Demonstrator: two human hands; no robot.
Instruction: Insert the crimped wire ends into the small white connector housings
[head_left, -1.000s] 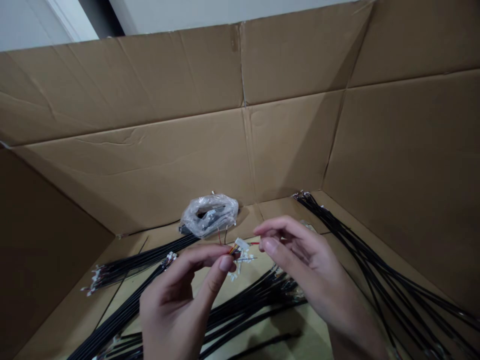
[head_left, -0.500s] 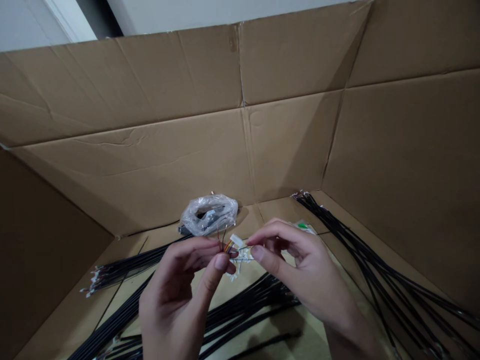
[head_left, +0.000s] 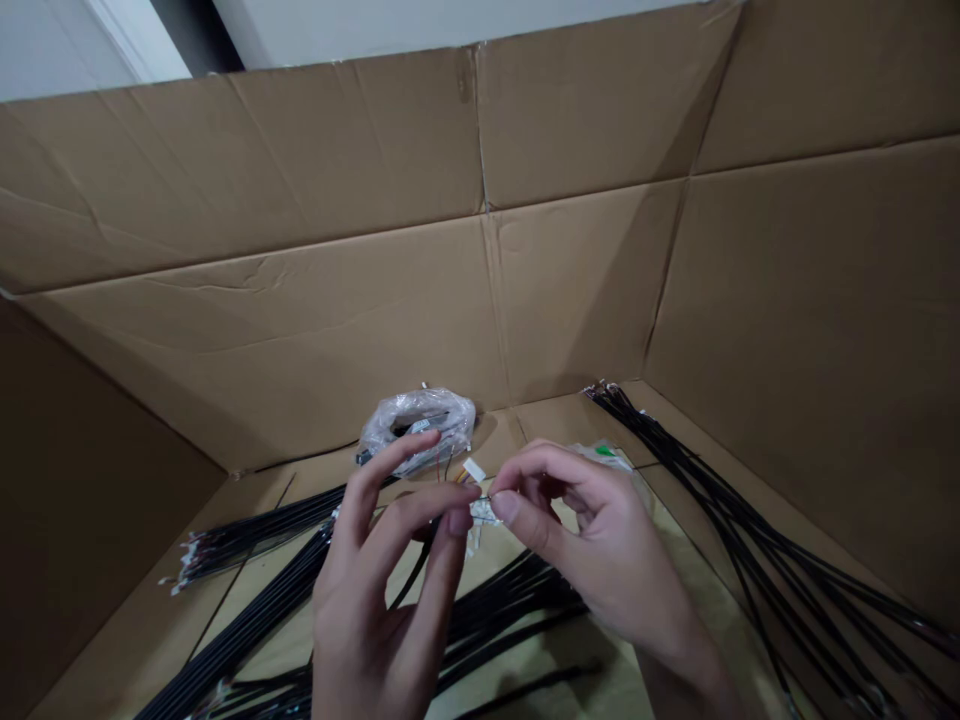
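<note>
My left hand point(head_left: 394, 570) pinches a thin wire between thumb and middle finger, its index finger lifted away. A black cable point(head_left: 412, 578) runs down behind that hand, and its loose coloured wires stick up above the fingers. On some of these wires sits a small white connector point(head_left: 474, 469). My right hand point(head_left: 585, 540) is closed, thumb and index tip pinching a thin dark wire right beside the left fingertips. The exact join of the wire between the fingertips is too small to make out.
Bundles of black cables lie at the left point(head_left: 255, 535), under my hands point(head_left: 517, 610) and along the right point(head_left: 720, 510). A clear plastic bag point(head_left: 416, 425) rests at the back. Loose white connectors point(head_left: 484, 512) lie behind my hands. Tall cardboard walls point(head_left: 337, 280) enclose the surface.
My left hand has shifted right toward the right fingertips, and its index finger has lifted. It now pinches nearer the thin wire's end. The right hand stays nearly still.
</note>
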